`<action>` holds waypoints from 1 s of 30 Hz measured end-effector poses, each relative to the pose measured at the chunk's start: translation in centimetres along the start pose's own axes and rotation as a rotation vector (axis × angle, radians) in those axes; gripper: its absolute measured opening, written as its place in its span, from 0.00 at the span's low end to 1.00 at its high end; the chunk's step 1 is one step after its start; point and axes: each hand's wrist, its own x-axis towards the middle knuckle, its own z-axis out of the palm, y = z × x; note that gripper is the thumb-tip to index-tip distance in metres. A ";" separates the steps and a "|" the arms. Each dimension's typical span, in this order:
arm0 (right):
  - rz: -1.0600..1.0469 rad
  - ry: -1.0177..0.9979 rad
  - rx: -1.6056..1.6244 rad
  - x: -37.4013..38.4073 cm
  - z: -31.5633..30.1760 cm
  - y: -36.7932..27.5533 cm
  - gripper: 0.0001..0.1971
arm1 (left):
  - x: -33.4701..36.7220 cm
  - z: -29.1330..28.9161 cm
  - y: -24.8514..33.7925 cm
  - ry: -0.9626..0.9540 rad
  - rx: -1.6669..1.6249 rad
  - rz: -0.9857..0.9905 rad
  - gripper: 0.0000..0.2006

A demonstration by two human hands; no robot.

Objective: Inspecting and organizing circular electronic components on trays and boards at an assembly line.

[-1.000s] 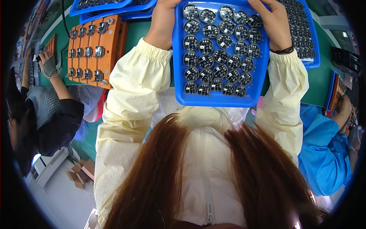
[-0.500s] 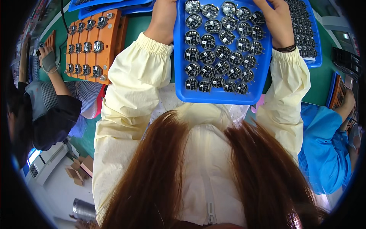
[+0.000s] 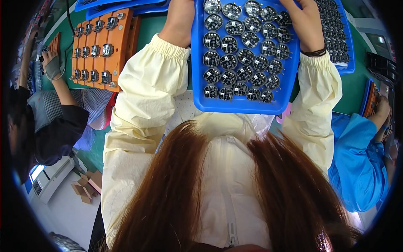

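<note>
In front of me is a blue plastic tray (image 3: 245, 107) with several rows of small round electronic modules (image 3: 244, 56), their circuit parts and pins showing. My left hand (image 3: 179, 21) is beside the tray's far left edge, its fingers cut off by the top of the picture. Across the far right rim lies my right hand (image 3: 307, 23). Its bent digits reach inward over the modules, but the tips pass out of view. Whether either hand grips the tray or a module cannot be seen.
An orange fixture (image 3: 98, 50) with rows of metal parts stands at left on the green table (image 3: 350, 94). Further blue trays lie at the back left and at right, the right one (image 3: 336, 38) full of modules. Co-workers sit on both sides, a gloved hand (image 3: 52, 67) at left.
My hands and the tray stay nearly still. The view has shifted very slightly. At lower left, a silvery ribbed object has moved down toward the picture's edge.
</note>
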 end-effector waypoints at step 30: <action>0.104 -0.109 0.373 0.3 -0.6 1.6 0.13 | -0.3 -0.1 -0.2 0.104 0.142 -0.008 0.25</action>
